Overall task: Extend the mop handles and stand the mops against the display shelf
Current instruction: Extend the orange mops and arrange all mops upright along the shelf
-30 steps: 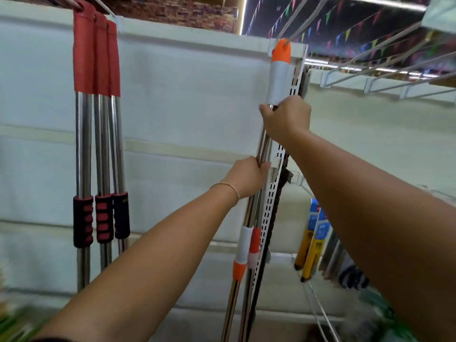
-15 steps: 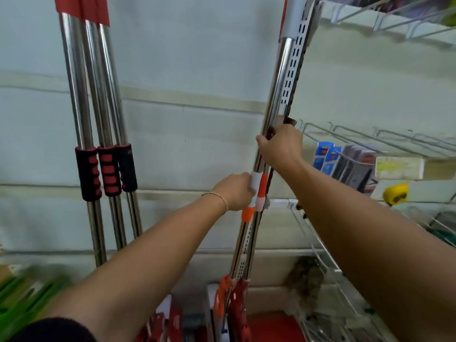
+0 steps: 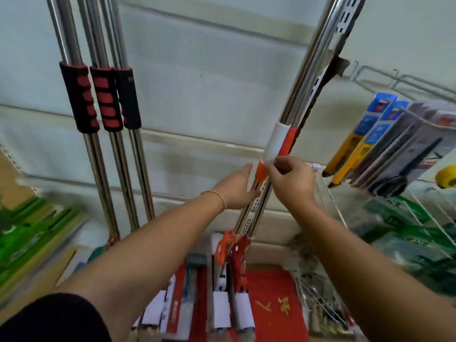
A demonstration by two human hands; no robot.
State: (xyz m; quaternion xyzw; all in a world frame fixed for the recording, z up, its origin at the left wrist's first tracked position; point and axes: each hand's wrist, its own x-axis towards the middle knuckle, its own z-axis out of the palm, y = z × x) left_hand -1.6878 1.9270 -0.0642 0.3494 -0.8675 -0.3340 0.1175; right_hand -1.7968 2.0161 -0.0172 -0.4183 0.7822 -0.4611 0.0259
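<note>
**Steel poles leaning at the upright, collar under our fingers**

Chrome is catching the light along the two mop handles (image 3: 304, 77) we are working on, both of them leaning against the perforated upright (image 3: 345, 23) of the display shelf. Their heads (image 3: 232, 257) are sitting on the red floor mat (image 3: 269, 287) below. We are reaching in with both arms. Our right hand (image 3: 292, 185) is pinching the orange collar (image 3: 260, 171) just beneath the white sleeve (image 3: 277, 141), thumb and forefinger curled onto it. Our left hand (image 3: 237, 191) is lying flat beside the poles with its fingers straight and together, touching or nearly touching the lower tube; blur is keeping us from saying which.

Three other mops with red-and-black foam grips (image 3: 98, 97) are standing against the back panel (image 3: 209, 70), well apart to the left.

We are judging the risk to be in the lock. If we are letting go before the collar bites, the upper tube may be sliding back down. With the left hand only pressing and not gripping, a twist from the right could be turning the whole pole, walking its head across the mat and tipping both handles toward the wire basket (image 3: 394, 77) of packaged tools (image 3: 385, 134) just beside them.
</note>
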